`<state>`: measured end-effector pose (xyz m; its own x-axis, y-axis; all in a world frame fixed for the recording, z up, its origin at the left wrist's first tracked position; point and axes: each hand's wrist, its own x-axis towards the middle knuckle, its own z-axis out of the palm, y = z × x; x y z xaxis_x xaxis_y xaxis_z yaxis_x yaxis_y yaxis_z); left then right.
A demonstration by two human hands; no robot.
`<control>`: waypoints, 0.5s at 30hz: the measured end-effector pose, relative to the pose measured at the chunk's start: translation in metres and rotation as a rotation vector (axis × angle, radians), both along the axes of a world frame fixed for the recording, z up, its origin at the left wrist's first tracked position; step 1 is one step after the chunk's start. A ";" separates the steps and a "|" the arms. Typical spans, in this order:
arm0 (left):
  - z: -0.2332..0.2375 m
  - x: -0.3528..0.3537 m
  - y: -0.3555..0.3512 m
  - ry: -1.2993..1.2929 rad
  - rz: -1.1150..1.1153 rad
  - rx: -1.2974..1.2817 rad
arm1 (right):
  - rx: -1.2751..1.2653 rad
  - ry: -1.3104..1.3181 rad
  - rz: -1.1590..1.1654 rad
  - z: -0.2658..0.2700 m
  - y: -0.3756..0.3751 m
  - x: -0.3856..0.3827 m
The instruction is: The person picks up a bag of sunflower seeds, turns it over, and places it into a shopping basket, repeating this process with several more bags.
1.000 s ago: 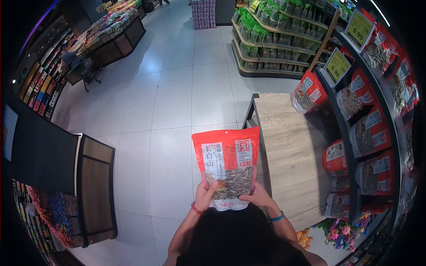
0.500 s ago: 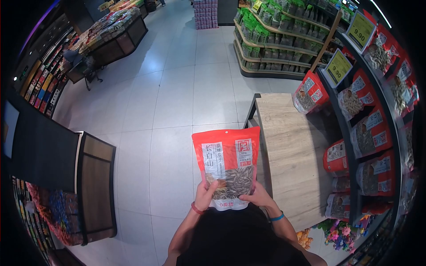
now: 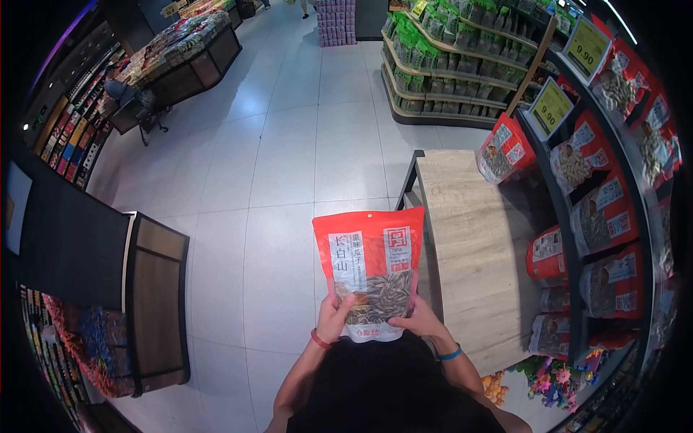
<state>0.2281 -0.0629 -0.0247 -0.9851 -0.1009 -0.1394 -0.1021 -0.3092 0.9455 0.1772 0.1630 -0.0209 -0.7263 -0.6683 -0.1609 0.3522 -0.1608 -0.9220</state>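
A red and clear bag of sunflower seeds (image 3: 390, 292) is held upright in front of my body, its printed front towards me. My left hand (image 3: 334, 316) grips the bag's lower left edge, thumb on the front; a red band circles that wrist. On the lower right edge, my right hand (image 3: 420, 320) is closed the same way, with a blue band on the wrist. The fingers behind the bag are hidden. Just right of the bag is a wood-topped table (image 3: 469, 252).
Shelves at the right hold similar red bags (image 3: 605, 213) under yellow price signs (image 3: 552, 108). One red bag (image 3: 505, 149) stands on the table's far end. Ahead is a curved rack (image 3: 447, 79) of green-topped packs. A wooden display stand (image 3: 157, 303) is at left; a cart (image 3: 137, 115) stands farther off.
The bag and both hands stay almost still. A walking person's legs have come into view at the far top.
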 end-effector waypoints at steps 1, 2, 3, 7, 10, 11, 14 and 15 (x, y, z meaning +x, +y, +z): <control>0.000 0.001 0.001 0.000 0.000 -0.001 | -0.001 0.000 0.000 0.001 0.000 0.001; 0.000 0.001 0.001 0.003 0.003 -0.004 | 0.000 0.002 -0.002 0.001 0.001 0.001; 0.000 0.002 0.002 0.006 0.005 -0.007 | 0.000 0.004 -0.004 0.001 0.001 0.002; 0.002 0.003 0.004 0.014 0.005 -0.023 | 0.008 0.026 -0.009 -0.002 0.003 0.006; 0.000 0.006 0.004 0.003 -0.009 -0.034 | 0.010 0.034 -0.022 -0.003 0.004 0.009; 0.000 0.007 0.005 0.007 -0.007 -0.040 | 0.013 0.047 -0.033 -0.002 0.004 0.011; 0.004 0.008 0.008 0.022 0.004 -0.045 | 0.004 0.047 -0.044 -0.007 0.006 0.015; 0.006 0.008 0.009 0.034 0.012 -0.043 | -0.007 0.034 -0.045 -0.010 0.006 0.017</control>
<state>0.2361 -0.0538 -0.0189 -0.9879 -0.1178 -0.1014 -0.0665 -0.2691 0.9608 0.1938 0.1687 -0.0304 -0.7606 -0.6359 -0.1306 0.3127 -0.1825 -0.9322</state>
